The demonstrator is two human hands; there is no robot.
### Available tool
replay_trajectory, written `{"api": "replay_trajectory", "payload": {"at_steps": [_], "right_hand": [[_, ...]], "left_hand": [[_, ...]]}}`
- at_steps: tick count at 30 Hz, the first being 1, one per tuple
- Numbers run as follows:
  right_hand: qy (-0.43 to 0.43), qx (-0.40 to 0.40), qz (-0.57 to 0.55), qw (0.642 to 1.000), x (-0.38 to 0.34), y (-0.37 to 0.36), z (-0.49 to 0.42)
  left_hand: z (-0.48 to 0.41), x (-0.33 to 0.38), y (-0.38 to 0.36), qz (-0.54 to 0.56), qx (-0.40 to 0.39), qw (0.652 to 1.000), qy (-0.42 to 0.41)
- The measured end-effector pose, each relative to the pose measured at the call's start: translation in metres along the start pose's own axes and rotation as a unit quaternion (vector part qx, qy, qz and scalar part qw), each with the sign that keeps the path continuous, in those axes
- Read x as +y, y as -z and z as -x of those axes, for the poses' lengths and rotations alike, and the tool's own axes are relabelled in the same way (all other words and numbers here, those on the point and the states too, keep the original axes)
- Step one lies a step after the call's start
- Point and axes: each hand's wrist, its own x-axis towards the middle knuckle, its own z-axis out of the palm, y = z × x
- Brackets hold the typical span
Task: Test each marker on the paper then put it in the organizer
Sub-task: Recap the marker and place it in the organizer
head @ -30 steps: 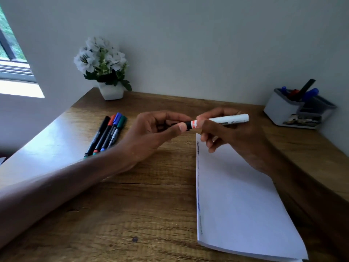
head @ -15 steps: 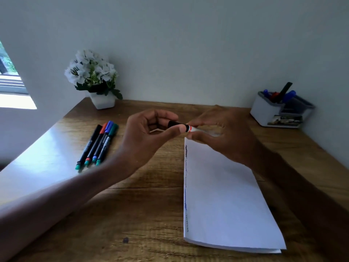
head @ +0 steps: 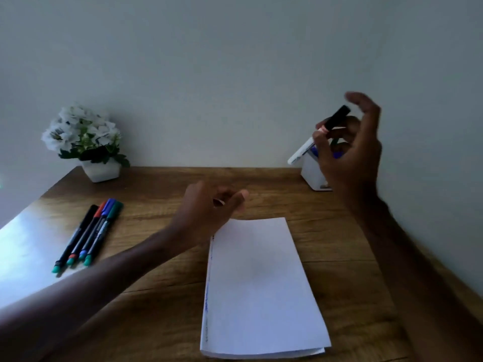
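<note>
My right hand (head: 350, 147) is raised at the right and pinches a white marker with a black cap (head: 320, 134), cap end up, just in front of the white organizer (head: 312, 173). The hand hides most of the organizer; blue items show inside it. My left hand (head: 209, 207) hovers over the desk near the top left corner of the folded white paper (head: 258, 286), fingers loosely curled, holding nothing. Ink marks run along the paper's left edge. Several markers (head: 88, 233), black, red, blue and green, lie side by side on the left.
A white pot of white flowers (head: 86, 142) stands at the desk's back left corner. The wooden desk (head: 156, 309) meets a plain wall at the back and right. Bright glare lies on its left edge.
My right hand carried the capped marker up and right from the desk's middle to the organizer. My left hand let go of the cap and dropped toward the paper. The view tilted.
</note>
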Motion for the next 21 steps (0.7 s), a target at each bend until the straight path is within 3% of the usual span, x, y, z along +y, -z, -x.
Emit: {"api": "replay_trajectory", "payload": {"at_steps": [5, 9, 14, 21], "right_hand": [[0.012, 0.16, 0.025, 0.987, 0.02, 0.031, -0.018], [-0.002, 0.227, 0.06, 0.972, 0.046, 0.051, -0.025], [-0.013, 0.187, 0.127, 0.974, 0.088, 0.059, -0.02], [-0.028, 0.099, 0.17, 0.98, 0.127, 0.053, -0.015]], "left_hand": [[-0.001, 0.0, -0.015, -0.065, -0.057, 0.993, -0.075], [0.002, -0.007, -0.016, -0.067, -0.033, 0.993, -0.089], [0.008, -0.008, -0.012, -0.017, 0.037, 0.998, -0.056], [0.018, -0.013, -0.013, 0.056, 0.063, 0.996, -0.018]]}}
